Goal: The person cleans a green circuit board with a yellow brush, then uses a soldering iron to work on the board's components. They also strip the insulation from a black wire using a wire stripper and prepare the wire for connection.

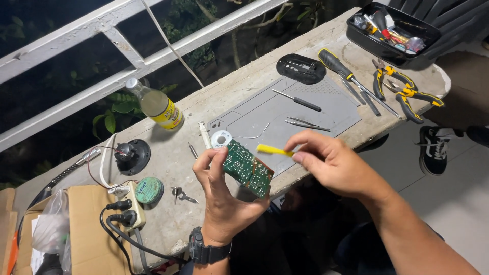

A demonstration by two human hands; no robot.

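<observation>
My left hand (pixel 224 196) holds a small green circuit board (pixel 247 168) by its edges, solder side up, tilted over the front edge of the concrete ledge. My right hand (pixel 331 163) pinches a thin yellow tool (pixel 275 149) whose tip points left, just above the board's upper right corner. A black watch sits on my left wrist. Behind the board lie a spool of solder wire (pixel 221 138) and a grey work mat (pixel 295 114).
On the mat lie tweezers (pixel 307 122) and a small screwdriver (pixel 297 100). A big screwdriver (pixel 338 67), pliers (pixel 402 89), a black tool tray (pixel 392 30), a bottle (pixel 155 106), a power strip (pixel 130 206) and a green tin (pixel 148 190) stand around. A railing runs behind.
</observation>
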